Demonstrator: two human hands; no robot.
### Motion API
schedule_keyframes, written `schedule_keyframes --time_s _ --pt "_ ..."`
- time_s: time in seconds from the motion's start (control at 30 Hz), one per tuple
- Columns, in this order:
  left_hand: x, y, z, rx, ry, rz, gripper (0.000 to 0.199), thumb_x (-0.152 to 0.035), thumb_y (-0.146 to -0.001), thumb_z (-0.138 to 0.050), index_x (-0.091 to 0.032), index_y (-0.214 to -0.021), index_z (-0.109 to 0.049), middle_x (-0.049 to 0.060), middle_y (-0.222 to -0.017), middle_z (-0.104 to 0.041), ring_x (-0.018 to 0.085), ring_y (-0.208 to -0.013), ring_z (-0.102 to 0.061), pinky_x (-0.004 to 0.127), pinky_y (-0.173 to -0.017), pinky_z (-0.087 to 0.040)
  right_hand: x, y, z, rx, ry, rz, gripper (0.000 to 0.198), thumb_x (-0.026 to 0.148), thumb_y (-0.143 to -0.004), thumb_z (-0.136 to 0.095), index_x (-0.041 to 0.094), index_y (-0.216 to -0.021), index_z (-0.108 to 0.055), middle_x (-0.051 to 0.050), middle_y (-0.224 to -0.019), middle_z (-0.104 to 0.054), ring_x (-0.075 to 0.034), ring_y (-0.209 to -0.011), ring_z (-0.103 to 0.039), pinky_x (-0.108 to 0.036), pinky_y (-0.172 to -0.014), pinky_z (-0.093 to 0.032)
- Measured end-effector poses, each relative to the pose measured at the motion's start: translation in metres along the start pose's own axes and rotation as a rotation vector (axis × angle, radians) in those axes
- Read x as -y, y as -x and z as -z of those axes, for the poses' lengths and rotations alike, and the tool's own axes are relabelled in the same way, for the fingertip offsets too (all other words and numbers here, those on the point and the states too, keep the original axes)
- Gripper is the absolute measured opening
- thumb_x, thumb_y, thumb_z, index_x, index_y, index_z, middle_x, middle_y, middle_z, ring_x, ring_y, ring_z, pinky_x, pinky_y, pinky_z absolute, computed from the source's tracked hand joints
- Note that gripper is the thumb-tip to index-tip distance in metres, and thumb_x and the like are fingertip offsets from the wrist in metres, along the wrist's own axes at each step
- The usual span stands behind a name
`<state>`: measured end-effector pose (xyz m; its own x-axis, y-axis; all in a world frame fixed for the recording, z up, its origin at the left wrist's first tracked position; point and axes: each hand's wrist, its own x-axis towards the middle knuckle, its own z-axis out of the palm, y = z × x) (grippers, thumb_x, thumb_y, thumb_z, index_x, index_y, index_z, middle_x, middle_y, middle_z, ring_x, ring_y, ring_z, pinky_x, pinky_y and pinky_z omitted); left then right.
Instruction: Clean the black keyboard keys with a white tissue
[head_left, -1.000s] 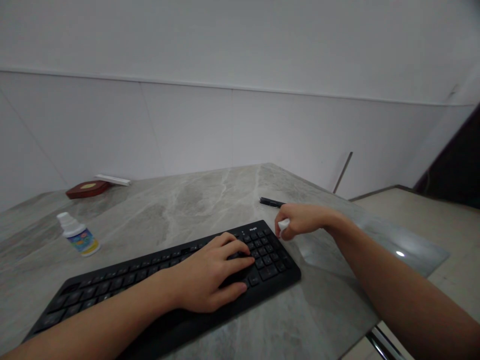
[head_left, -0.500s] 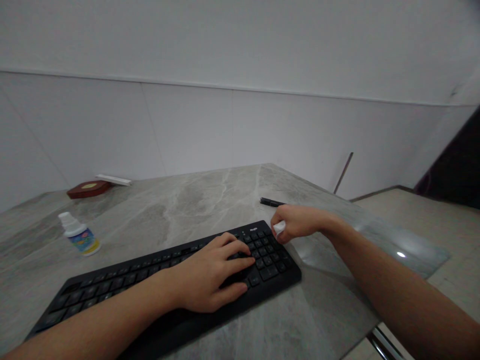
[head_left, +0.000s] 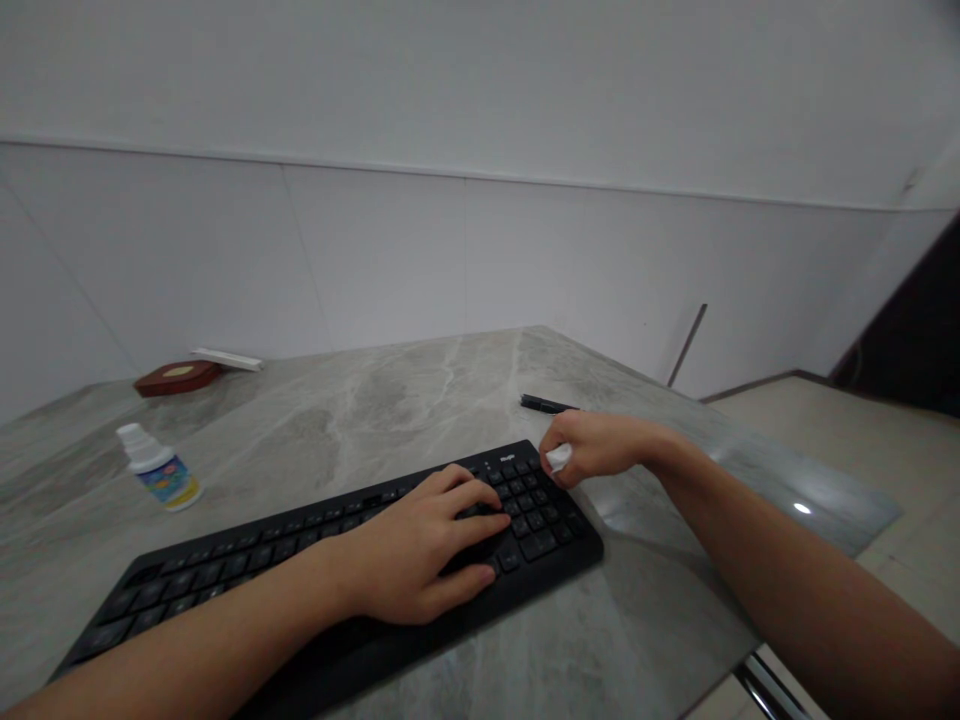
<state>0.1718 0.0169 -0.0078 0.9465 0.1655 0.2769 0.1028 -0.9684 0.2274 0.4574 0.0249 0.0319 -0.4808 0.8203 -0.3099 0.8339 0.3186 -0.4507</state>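
A black keyboard [head_left: 536, 575] lies slantwise on the grey marbled table. My left hand [head_left: 431, 545] rests flat across its right-hand part, fingers spread over the keys. At the keyboard's upper right corner, my right hand [head_left: 592, 447] is closed around a small crumpled white tissue [head_left: 559, 457], which shows between the fingers and touches the number keys' edge. Just behind that hand lies a black pen [head_left: 544, 404], its right end hidden by the hand.
On the left stands a small spray bottle [head_left: 160, 470] with a colourful label. Farther back, a dark red wooden object [head_left: 178, 378] lies beside a white strip [head_left: 229, 359] near the wall. The table edge [head_left: 637, 370] drops to the floor on the right.
My right hand, with the tissue in it, has shifted very slightly left. My left hand and the keyboard stay where they were.
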Motion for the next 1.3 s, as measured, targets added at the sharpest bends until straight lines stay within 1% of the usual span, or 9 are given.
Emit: schedule_keyframes --time_s 0.27,0.33,0.47,0.63,0.83,1.03,1.17,1.3 --pt "-0.001 -0.001 0.0 -0.008 0.0 -0.003 0.04 -0.028 -0.093 -0.059 -0.015 -0.132 -0.06 0.014 -0.127 -0.059 0.031 -0.116 -0.051 0.051 -0.104 -0.047 0.003 0.001 0.002 -0.018 -0.071 0.001 0.01 0.021 -0.066 -0.061 0.015 -0.071 -0.068 0.003 -0.064 -0.056 -0.012 -0.062 -0.048 -0.024 -0.06 -0.037" --pt "0.0 0.0 0.0 -0.01 0.001 -0.007 0.04 -0.027 -0.093 -0.058 -0.015 -0.132 -0.06 0.014 -0.127 -0.059 0.031 -0.116 -0.051 0.051 -0.105 -0.047 0.003 0.001 0.003 -0.029 -0.074 0.005 0.011 0.021 -0.066 -0.061 0.016 -0.072 -0.068 0.003 -0.064 -0.057 -0.012 -0.062 -0.049 -0.024 -0.059 -0.037" --pt "0.0 0.001 0.0 -0.01 -0.003 -0.009 0.04 -0.027 -0.093 -0.058 -0.015 -0.131 -0.06 0.014 -0.126 -0.059 0.031 -0.115 -0.051 0.05 -0.104 -0.047 0.003 0.001 0.003 -0.05 -0.09 0.039 0.013 0.022 -0.068 -0.061 0.016 -0.075 -0.07 0.001 -0.068 -0.061 -0.014 -0.068 -0.054 -0.025 -0.066 -0.041" --pt "-0.001 -0.001 -0.001 -0.007 -0.001 -0.007 0.04 -0.027 -0.093 -0.059 -0.014 -0.131 -0.06 0.014 -0.126 -0.058 0.03 -0.114 -0.051 0.05 -0.105 -0.047 0.004 0.001 0.002 -0.054 -0.134 0.065 0.012 0.022 -0.069 -0.062 0.016 -0.076 -0.069 0.002 -0.07 -0.062 -0.015 -0.069 -0.054 -0.026 -0.07 -0.042" --pt "-0.001 0.0 -0.001 0.003 -0.007 0.002 0.04 -0.028 -0.093 -0.059 -0.015 -0.131 -0.06 0.014 -0.128 -0.057 0.031 -0.115 -0.051 0.05 -0.105 -0.047 0.005 0.0 0.001 -0.067 -0.179 0.068 0.014 0.023 -0.07 -0.063 0.016 -0.079 -0.071 0.002 -0.07 -0.062 -0.014 -0.067 -0.053 -0.025 -0.066 -0.041" --pt "-0.001 0.001 0.0 -0.012 -0.005 0.005 0.039 -0.028 -0.094 -0.058 -0.016 -0.131 -0.061 0.015 -0.129 -0.057 0.031 -0.115 -0.052 0.051 -0.102 -0.049 0.009 0.001 0.002 -0.076 -0.234 0.096 0.013 0.024 -0.071 -0.065 0.017 -0.079 -0.072 0.001 -0.07 -0.063 -0.014 -0.068 -0.054 -0.026 -0.066 -0.042" --pt "-0.001 0.0 0.0 -0.016 -0.006 -0.001 0.04 -0.026 -0.093 -0.058 -0.016 -0.132 -0.06 0.015 -0.129 -0.057 0.031 -0.116 -0.052 0.051 -0.103 -0.048 0.012 0.001 0.002 -0.123 -0.295 0.089 0.014 0.027 -0.07 -0.068 0.017 -0.079 -0.072 0.001 -0.07 -0.063 -0.014 -0.067 -0.054 -0.026 -0.064 -0.041" --pt "0.0 0.001 -0.002 -0.023 -0.016 -0.003 0.048 -0.025 -0.092 -0.06 -0.019 -0.139 -0.054 0.015 -0.139 -0.051 0.033 -0.123 -0.048 0.053 -0.105 -0.046 0.016 0.001 0.001 -0.164 -0.383 0.137 0.016 0.03 -0.07 -0.071 0.017 -0.079 -0.071 0.002 -0.069 -0.062 -0.013 -0.066 -0.053 -0.025 -0.063 -0.04"
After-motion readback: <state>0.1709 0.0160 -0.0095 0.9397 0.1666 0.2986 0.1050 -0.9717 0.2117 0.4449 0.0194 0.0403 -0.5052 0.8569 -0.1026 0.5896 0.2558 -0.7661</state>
